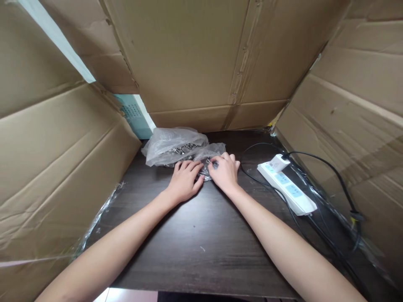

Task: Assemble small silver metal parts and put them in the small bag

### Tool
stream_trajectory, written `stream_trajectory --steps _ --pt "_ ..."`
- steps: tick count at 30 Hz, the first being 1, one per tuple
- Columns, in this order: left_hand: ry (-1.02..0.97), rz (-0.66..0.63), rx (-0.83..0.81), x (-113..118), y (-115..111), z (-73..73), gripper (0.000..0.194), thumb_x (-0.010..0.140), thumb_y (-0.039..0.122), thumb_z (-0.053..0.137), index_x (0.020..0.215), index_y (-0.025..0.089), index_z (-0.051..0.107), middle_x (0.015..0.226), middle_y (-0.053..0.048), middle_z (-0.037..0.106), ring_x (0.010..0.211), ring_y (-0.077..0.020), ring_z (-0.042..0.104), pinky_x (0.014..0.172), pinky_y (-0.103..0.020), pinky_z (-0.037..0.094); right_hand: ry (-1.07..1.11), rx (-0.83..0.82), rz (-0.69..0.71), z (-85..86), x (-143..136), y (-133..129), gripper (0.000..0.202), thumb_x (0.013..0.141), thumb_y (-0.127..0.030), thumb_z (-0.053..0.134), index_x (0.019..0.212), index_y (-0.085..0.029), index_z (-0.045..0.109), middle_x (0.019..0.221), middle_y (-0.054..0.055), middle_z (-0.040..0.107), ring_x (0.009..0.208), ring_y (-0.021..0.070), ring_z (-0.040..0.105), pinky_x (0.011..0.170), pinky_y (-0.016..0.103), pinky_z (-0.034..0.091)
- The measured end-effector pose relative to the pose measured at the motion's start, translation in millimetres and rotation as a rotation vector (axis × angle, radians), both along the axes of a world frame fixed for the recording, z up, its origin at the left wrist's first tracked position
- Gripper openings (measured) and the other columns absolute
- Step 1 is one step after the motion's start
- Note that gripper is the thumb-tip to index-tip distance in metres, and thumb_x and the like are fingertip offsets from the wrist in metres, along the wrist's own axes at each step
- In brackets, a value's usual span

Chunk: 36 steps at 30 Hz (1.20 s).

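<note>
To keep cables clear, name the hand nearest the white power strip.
The right hand; the left hand lies to its left, farther from the power strip.

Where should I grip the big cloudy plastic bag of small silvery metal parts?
Likely the puffed-up film of the big cloudy plastic bag, from above and left: it looks slack, rising over the small silvery metal parts, while the left hand lies at the near right edge.

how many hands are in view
2: the left hand and the right hand, close together at the clear plastic toward the table's far side. No others show.
</note>
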<state>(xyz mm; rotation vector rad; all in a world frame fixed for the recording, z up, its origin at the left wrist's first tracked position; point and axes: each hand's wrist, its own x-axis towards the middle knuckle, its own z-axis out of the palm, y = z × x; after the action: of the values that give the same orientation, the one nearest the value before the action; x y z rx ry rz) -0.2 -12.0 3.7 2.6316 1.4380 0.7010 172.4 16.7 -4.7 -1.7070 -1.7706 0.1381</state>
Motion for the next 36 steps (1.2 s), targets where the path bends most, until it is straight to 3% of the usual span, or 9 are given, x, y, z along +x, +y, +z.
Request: stream_trajectory --steps 6,10,14,23,30,36 --pt "-0.050 -0.031 -0.024 -2 1 0.5 0.036 0.098 0.030 0.055 0.132 0.020 0.063 0.139 -0.012 0.065 0.125 -0.0348 0.053 0.106 -0.054 0.035 -0.007 0.053 0.009 -4.4 0 1 0.013 0.084 -0.028 0.064 0.084 -0.021 0.075 0.098 0.012 0.064 0.101 0.0308 0.047 0.085 0.044 0.035" --pt "-0.200 -0.080 -0.043 -3 2 2.2 0.024 0.097 0.027 0.054 0.117 0.019 0.066 0.113 -0.011 0.072 0.106 -0.0291 0.061 0.095 -0.045 0.045 -0.026 0.049 0.049 -3.1 0 -1 0.012 0.086 -0.024 0.063 0.087 -0.021 0.075 0.102 0.012 0.064 0.103 0.0308 0.046 0.084 0.043 0.034" --pt "-0.344 -0.090 -0.083 -4 2 0.5 0.018 0.096 0.026 0.055 0.108 0.018 0.065 0.089 -0.007 0.070 0.082 -0.0229 0.062 0.079 -0.036 0.050 -0.084 0.052 0.118 2.1 -1 -4 0.015 0.093 -0.023 0.058 0.092 -0.020 0.073 0.108 0.012 0.068 0.108 0.0312 0.046 0.086 0.044 0.031" --pt "-0.385 -0.082 -0.138 -6 4 -1.1 0.015 0.096 0.026 0.056 0.104 0.020 0.067 0.083 -0.003 0.068 0.075 -0.0189 0.061 0.074 -0.031 0.047 -0.152 0.063 0.112 1.4 -3 -5 0.015 0.090 -0.022 0.061 0.091 -0.019 0.075 0.108 0.014 0.069 0.108 0.0329 0.046 0.086 0.046 0.030" --pt "-0.343 -0.098 -0.148 -6 5 -1.1 0.015 0.096 0.025 0.055 0.100 0.018 0.067 0.084 -0.004 0.069 0.074 -0.0179 0.060 0.073 -0.031 0.046 -0.222 0.006 0.160 4.3 -5 -7 0.020 0.096 -0.021 0.055 0.101 -0.017 0.073 0.118 0.015 0.067 0.114 0.0325 0.046 0.093 0.047 0.031" --pt "-0.507 -0.057 -0.232 -6 6 -1.2 0.012 0.094 0.027 0.056 0.102 0.018 0.062 0.080 -0.001 0.067 0.068 -0.0149 0.061 0.066 -0.026 0.047 -0.181 -0.003 0.279 7.1 -4 -7 0.020 0.099 -0.021 0.050 0.108 -0.019 0.068 0.116 0.012 0.070 0.113 0.0304 0.048 0.094 0.045 0.032"
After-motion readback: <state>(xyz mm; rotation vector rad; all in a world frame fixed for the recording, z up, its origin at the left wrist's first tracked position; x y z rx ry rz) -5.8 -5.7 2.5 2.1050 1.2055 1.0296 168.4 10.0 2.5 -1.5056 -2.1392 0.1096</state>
